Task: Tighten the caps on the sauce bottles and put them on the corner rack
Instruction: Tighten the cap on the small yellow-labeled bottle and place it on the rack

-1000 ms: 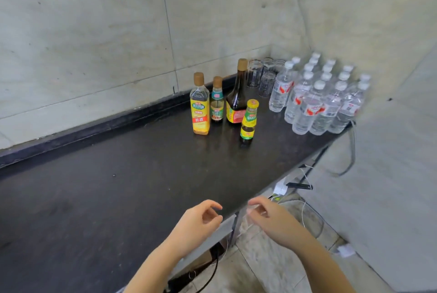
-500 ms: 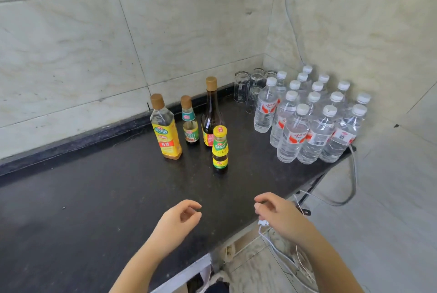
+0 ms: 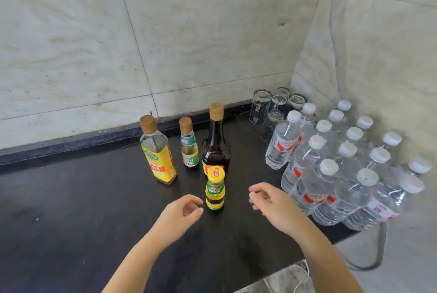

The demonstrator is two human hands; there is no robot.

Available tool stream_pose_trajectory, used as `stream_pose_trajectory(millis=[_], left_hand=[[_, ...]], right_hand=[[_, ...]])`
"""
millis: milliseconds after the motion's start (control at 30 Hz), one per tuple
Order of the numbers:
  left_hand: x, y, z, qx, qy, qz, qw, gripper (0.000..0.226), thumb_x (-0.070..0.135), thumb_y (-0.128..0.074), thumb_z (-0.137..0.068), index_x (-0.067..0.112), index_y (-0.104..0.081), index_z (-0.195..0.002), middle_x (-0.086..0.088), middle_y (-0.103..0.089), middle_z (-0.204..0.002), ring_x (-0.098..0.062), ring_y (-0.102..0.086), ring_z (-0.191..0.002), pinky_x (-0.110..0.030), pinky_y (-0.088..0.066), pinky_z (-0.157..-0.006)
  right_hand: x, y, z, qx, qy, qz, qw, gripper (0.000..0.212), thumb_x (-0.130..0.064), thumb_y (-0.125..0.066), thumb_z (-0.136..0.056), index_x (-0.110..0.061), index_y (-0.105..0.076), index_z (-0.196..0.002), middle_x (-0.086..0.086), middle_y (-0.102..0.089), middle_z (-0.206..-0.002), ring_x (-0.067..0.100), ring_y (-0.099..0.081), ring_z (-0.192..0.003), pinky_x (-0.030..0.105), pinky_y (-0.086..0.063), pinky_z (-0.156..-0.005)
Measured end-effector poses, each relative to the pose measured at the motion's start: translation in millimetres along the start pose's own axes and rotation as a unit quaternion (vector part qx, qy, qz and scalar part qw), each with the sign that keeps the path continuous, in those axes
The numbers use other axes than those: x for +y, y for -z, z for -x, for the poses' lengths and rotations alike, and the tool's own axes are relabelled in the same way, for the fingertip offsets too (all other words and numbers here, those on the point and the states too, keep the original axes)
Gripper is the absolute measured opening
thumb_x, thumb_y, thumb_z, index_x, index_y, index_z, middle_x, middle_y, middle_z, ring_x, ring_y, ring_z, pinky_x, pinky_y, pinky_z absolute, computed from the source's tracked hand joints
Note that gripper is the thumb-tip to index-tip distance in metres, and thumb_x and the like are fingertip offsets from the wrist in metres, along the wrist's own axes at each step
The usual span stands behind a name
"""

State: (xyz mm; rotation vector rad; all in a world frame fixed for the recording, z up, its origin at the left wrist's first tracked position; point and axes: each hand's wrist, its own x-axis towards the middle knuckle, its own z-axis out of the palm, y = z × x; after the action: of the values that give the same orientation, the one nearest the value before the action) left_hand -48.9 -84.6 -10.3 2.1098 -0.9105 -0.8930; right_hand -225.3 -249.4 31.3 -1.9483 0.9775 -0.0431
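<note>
Four sauce bottles [image 3: 214, 188] stand mid-counter [image 3: 71, 210], water bottles [image 3: 343, 169] crowding the right edge. Left hand [image 3: 176, 218] and right hand [image 3: 275, 205] flank the nearest bottle, fingers loosely curled, holding nothing.

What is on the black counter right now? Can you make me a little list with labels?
counter: black top against a tiled wall corner
sauce bottles: four, all upright and capped
nearest bottle: small yellow-capped bottle, between the two hands
back row: yellow-labelled oil bottle, small green-labelled bottle, tall dark bottle
left hand: loosely curled, empty, just left of the small bottle
right hand: loosely curled, empty, to its right
water: pack of white-capped water bottles
glasses: upturned glasses in the corner
corner rack: not in view
</note>
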Motion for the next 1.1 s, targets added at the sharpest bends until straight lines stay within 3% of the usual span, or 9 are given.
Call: stream_pose_trajectory(millis=[67,167,333,533,667,767,867,933,1100], left_hand=[[5,-7,-9,0.017,0.016,0.009,1.000,0.019,0.029,-0.055,-0.089,0.031,-0.055,-0.107,0.008,-0.064,-0.098,-0.006,-0.059,-0.090,-0.017,-0.044,-0.075],[17,-24,-21,0.069,0.038,0.032,0.996,0.031,0.027,-0.058,-0.086,0.033,-0.049,-0.115,0.008,-0.059,-0.106,-0.005,-0.059,-0.094,-0.015,-0.044,-0.077],[38,-48,-38,0.139,0.065,0.039,0.987,0.038,0.025,-0.065,-0.081,0.030,-0.048,-0.115,0.008,-0.049,-0.110,-0.008,-0.052,-0.098,-0.017,-0.043,-0.078],[58,-61,-51,0.176,0.083,0.108,0.975,0.031,0.024,-0.068,-0.077,0.037,-0.049,-0.098,0.008,-0.060,-0.108,-0.012,-0.058,-0.099,-0.027,-0.050,-0.086],[91,-45,-39,0.145,-0.037,0.212,0.966,0.023,0.027,-0.068,-0.071,0.032,-0.059,-0.091,0.015,-0.068,-0.083,-0.006,-0.062,-0.085,-0.021,-0.050,-0.075],[125,-21,-28,0.071,-0.115,0.255,0.958,0.026,0.026,-0.061,-0.066,0.008,-0.061,-0.085,0.005,-0.065,-0.075,-0.006,-0.060,-0.073,-0.019,-0.049,-0.069],[153,0,-17,-0.015,-0.152,0.214,0.965,0.019,0.027,-0.057,-0.067,0.009,-0.060,-0.073,-0.001,-0.065,-0.072,-0.009,-0.060,-0.071,-0.019,-0.047,-0.070],[162,4,-11,-0.035,-0.156,0.197,0.967,0.017,0.027,-0.057,-0.069,0.011,-0.058,-0.072,0.002,-0.065,-0.068,-0.009,-0.060,-0.068,-0.018,-0.047,-0.069],[159,-9,-19,0.111,-0.103,0.195,0.969,0.007,0.018,-0.062,-0.082,0.014,-0.058,-0.078,0.004,-0.064,-0.066,-0.005,-0.061,-0.063,-0.018,-0.052,-0.067]], right_hand=[[-15,6,-24,-0.020,0.038,0.036,0.998,0.032,-0.033,-0.045,-0.095,-0.027,-0.049,-0.125,-0.006,-0.062,-0.108,0.007,-0.061,-0.093,0.016,-0.045,-0.071],[-38,9,-50,-0.065,0.149,0.093,0.982,0.046,-0.033,-0.049,-0.094,-0.031,-0.036,-0.137,-0.004,-0.050,-0.124,0.007,-0.059,-0.094,0.020,-0.044,-0.081],[-52,0,-74,-0.182,0.292,0.229,0.911,0.056,-0.032,-0.054,-0.092,-0.037,-0.028,-0.142,-0.003,-0.036,-0.141,0.017,-0.047,-0.123,0.033,-0.047,-0.098],[-58,6,-81,-0.144,0.365,0.303,0.868,0.042,-0.031,-0.053,-0.092,-0.022,-0.038,-0.131,0.004,-0.044,-0.126,0.019,-0.052,-0.111,0.032,-0.050,-0.086],[-77,45,-69,-0.102,0.410,0.262,0.868,0.037,-0.041,-0.052,-0.090,-0.020,-0.043,-0.119,-0.002,-0.047,-0.113,0.012,-0.052,-0.088,0.021,-0.041,-0.068],[-104,80,-62,-0.040,0.533,0.274,0.800,0.036,-0.047,-0.045,-0.087,-0.019,-0.050,-0.109,-0.005,-0.053,-0.095,0.011,-0.047,-0.070,0.024,-0.038,-0.058],[-122,101,-66,-0.029,0.648,0.300,0.699,0.031,-0.042,-0.043,-0.088,-0.018,-0.059,-0.100,-0.003,-0.059,-0.077,0.016,-0.051,-0.056,0.029,-0.042,-0.045],[-125,104,-70,-0.034,0.672,0.309,0.672,0.023,-0.036,-0.041,-0.089,-0.018,-0.053,-0.082,-0.001,-0.055,-0.060,0.021,-0.045,-0.044,0.027,-0.035,-0.039],[-124,87,-80,0.012,0.577,0.339,0.743,0.038,-0.042,-0.020,-0.085,-0.018,-0.043,-0.067,-0.003,-0.038,-0.046,0.011,-0.027,-0.038,0.024,-0.018,-0.042]])
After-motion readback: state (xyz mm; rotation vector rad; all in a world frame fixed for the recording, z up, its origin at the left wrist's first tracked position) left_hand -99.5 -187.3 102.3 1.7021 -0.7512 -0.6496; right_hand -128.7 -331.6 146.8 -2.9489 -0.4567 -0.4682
